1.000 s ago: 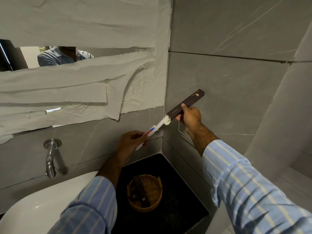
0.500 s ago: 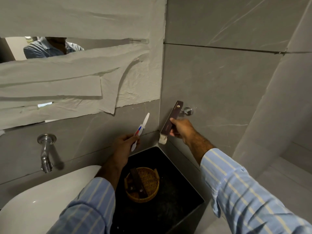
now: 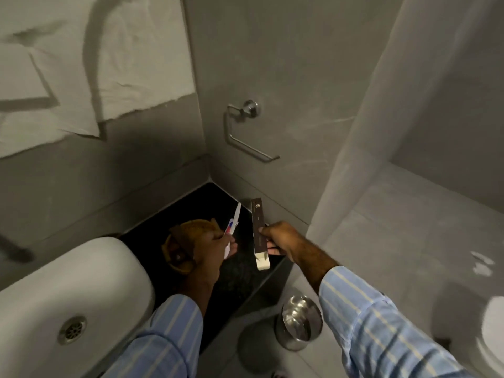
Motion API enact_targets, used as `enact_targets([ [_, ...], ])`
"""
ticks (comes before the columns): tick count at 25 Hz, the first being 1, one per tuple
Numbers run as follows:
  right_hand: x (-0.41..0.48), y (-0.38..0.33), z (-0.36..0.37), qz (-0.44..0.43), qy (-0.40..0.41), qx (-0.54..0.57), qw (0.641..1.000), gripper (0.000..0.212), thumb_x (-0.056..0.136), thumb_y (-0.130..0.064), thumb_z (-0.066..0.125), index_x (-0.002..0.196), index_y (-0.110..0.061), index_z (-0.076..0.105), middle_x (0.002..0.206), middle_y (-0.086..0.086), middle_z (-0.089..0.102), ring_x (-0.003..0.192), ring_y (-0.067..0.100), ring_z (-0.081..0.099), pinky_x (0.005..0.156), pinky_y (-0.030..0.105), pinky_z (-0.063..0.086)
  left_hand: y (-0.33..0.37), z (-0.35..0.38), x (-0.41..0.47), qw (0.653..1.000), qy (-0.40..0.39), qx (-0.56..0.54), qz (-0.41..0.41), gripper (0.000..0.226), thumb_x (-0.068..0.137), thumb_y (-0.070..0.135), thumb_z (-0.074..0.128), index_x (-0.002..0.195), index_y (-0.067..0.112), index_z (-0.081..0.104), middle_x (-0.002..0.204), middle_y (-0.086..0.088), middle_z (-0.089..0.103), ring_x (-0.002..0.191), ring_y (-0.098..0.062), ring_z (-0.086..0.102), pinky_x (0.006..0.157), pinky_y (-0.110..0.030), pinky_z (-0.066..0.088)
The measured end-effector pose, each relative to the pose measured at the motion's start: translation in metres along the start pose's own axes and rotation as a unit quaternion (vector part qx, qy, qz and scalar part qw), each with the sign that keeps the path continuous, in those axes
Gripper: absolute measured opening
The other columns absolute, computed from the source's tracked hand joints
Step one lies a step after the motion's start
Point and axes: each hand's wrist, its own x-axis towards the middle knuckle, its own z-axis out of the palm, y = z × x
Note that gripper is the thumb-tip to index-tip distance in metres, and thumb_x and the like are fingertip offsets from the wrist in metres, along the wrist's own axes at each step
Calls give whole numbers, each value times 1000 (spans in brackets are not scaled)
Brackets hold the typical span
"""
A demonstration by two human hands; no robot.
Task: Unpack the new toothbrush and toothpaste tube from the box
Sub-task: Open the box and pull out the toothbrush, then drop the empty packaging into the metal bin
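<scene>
My left hand (image 3: 211, 248) grips a small white toothpaste tube (image 3: 232, 228) with red and blue print, its flat end pointing up. My right hand (image 3: 282, 240) holds a long dark brown box (image 3: 257, 227) upright by its middle. The box's lower end is open, with a pale flap or insert (image 3: 263, 263) sticking out. Both hands hover over the black counter (image 3: 240, 271), a short gap between tube and box. No toothbrush is visible.
A woven basket (image 3: 180, 246) with dark items sits on the counter behind my left hand. The white sink (image 3: 81, 290) lies at lower left. A steel bin (image 3: 298, 324) stands on the floor below the counter. A chrome paper holder (image 3: 245, 135) hangs on the wall.
My view has tilted down toward the counter and floor. Both hands have lowered; the box now stands upright with its open end down, and the tube stays in my left hand.
</scene>
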Motion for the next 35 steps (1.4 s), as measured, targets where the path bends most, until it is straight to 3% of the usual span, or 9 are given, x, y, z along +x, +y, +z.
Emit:
enact_targets([
  [2, 6, 34, -16, 29, 17, -3, 999, 25, 97, -19, 57, 112, -1, 65, 76, 4, 68, 62, 12, 66, 53, 23, 53, -27, 16, -3, 999, -33, 8, -39, 19, 92, 0, 64, 106, -13, 67, 89, -20, 72, 73, -21, 72, 61, -24, 60],
  [8, 21, 150, -69, 140, 92, -2, 986, 23, 98, -25, 56, 90, -6, 65, 65, 5, 62, 41, 10, 60, 38, 18, 46, -100, 60, -15, 989, -77, 64, -106, 11, 89, 4, 68, 98, 0, 73, 88, -16, 76, 74, -22, 75, 57, -23, 59],
  [13, 41, 236, -96, 204, 108, 103, 968, 24, 98, -22, 53, 113, -5, 60, 93, 15, 67, 78, 27, 66, 59, 29, 54, -144, 86, -21, 979, -109, 118, -125, 4, 87, 4, 71, 87, 1, 74, 84, -20, 76, 69, -25, 73, 63, -32, 62],
  [15, 51, 257, -101, 233, 99, 130, 959, 24, 97, -22, 54, 114, -5, 58, 95, 13, 66, 81, 27, 65, 57, 30, 52, -159, 95, -21, 975, -121, 130, -132, 5, 86, 5, 71, 87, 0, 73, 81, -19, 76, 69, -25, 73, 67, -35, 63],
  [19, 79, 283, -111, 243, 98, 145, 954, 22, 94, -22, 54, 111, -9, 59, 95, 12, 68, 83, 26, 65, 58, 30, 50, -182, 112, -17, 967, -141, 171, -125, 4, 86, 8, 73, 83, 11, 72, 78, -9, 77, 60, -12, 74, 57, -22, 59],
  [23, 100, 292, -129, 253, 112, 174, 945, 27, 93, -17, 55, 115, -2, 61, 90, 14, 67, 79, 27, 65, 56, 29, 51, -193, 127, -9, 962, -150, 191, -127, 6, 85, 6, 74, 86, 11, 70, 82, -13, 77, 62, -15, 75, 62, -30, 62],
  [29, 108, 278, -149, 312, 51, 255, 914, 49, 91, -25, 67, 132, -2, 51, 127, 25, 58, 91, 33, 63, 54, 36, 59, -188, 141, -4, 955, -169, 223, -100, 9, 87, 14, 75, 94, 12, 70, 83, -5, 77, 66, -10, 76, 58, -21, 60],
  [32, 106, 263, -150, 278, 64, 153, 946, 41, 91, -23, 66, 122, 2, 60, 117, 26, 64, 92, 34, 65, 70, 39, 61, -179, 142, -2, 951, -180, 239, -80, 8, 87, 12, 74, 90, 16, 68, 83, -4, 76, 62, -4, 74, 51, -14, 55],
  [35, 101, 230, -140, 102, 124, -39, 986, 26, 90, -27, 67, 98, -3, 71, 96, 19, 74, 86, 30, 71, 80, 38, 60, -165, 138, 1, 943, -192, 265, -58, 8, 87, 15, 74, 93, 14, 69, 82, -1, 74, 60, -8, 73, 51, -15, 55],
])
